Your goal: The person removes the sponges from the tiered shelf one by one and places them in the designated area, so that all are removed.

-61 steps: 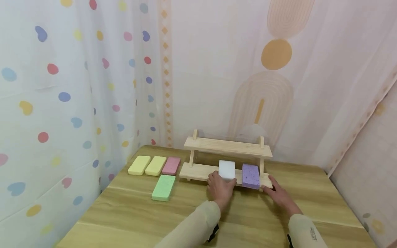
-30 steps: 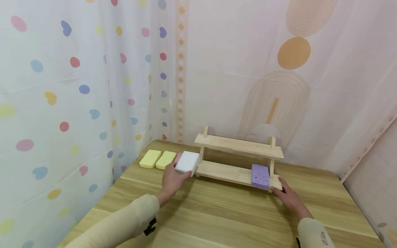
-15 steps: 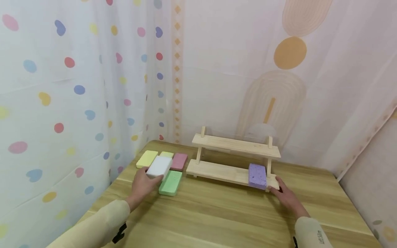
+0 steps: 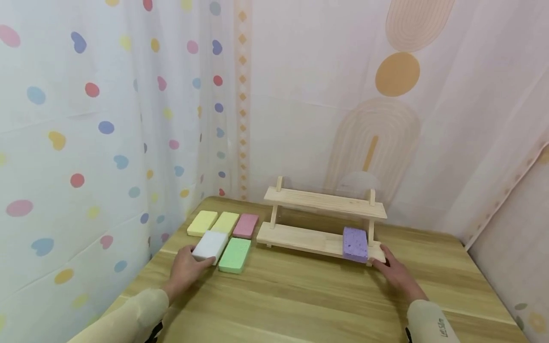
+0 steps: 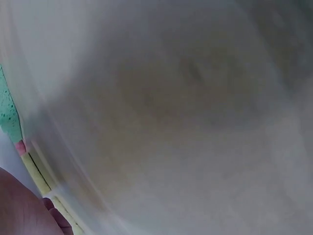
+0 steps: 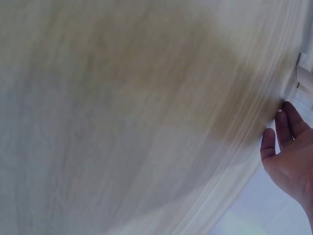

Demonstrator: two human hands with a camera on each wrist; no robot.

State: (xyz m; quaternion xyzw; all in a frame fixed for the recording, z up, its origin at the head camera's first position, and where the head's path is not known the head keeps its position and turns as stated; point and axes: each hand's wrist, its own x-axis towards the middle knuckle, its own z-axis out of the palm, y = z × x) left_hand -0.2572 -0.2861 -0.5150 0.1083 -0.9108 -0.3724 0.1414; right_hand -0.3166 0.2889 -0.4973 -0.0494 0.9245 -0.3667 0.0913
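My left hand (image 4: pixel 185 272) holds a white sponge (image 4: pixel 210 247) by its sides, thumb at the near right corner and fingers at the left. The sponge is low over the table, left of a green sponge (image 4: pixel 235 256) and in front of two yellow sponges (image 4: pixel 202 223). In the left wrist view only part of the hand (image 5: pixel 27 208) shows at the lower left. My right hand (image 4: pixel 396 274) grips the right end of the lower board of a two-tier wooden shelf (image 4: pixel 300 238). A purple sponge (image 4: pixel 355 244) leans on that board close to the hand.
A pink sponge (image 4: pixel 246 225) lies on the wood-grain table (image 4: pixel 300 300), between the yellow sponges and the shelf. The shelf's upper board (image 4: pixel 326 202) bears nothing. Curtains (image 4: pixel 300 95) hang behind and to the left, close to the table's edges.
My left hand has taken the white sponge off the lower board, carried it left and lowered it beside the green sponge. My right hand has stayed at the shelf's end.
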